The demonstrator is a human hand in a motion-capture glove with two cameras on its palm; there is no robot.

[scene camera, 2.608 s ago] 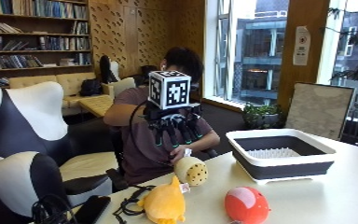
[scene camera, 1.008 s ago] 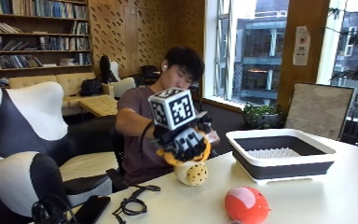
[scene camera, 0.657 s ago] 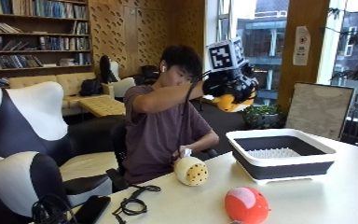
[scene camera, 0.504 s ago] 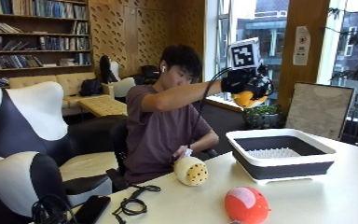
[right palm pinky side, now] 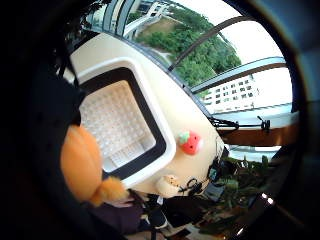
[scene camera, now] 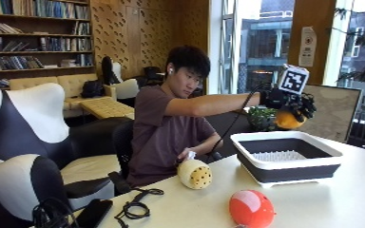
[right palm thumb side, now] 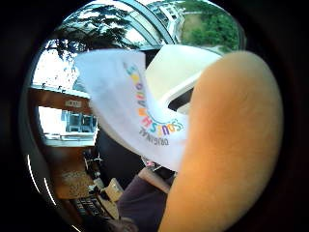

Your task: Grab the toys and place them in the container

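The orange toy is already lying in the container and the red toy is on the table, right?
Not quite. The orange toy isn't in the container yet: the gloved hand holds it above, as the outside view shows. The red toy is on the table.

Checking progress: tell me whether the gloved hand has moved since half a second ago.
Yes. The gloved hand, holding the yellow toy, has dropped lower and now hangs above the far side of the container.

toy's white tag (right palm thumb side: 140, 111), "ORIGINAL", partly legible coloured lettering
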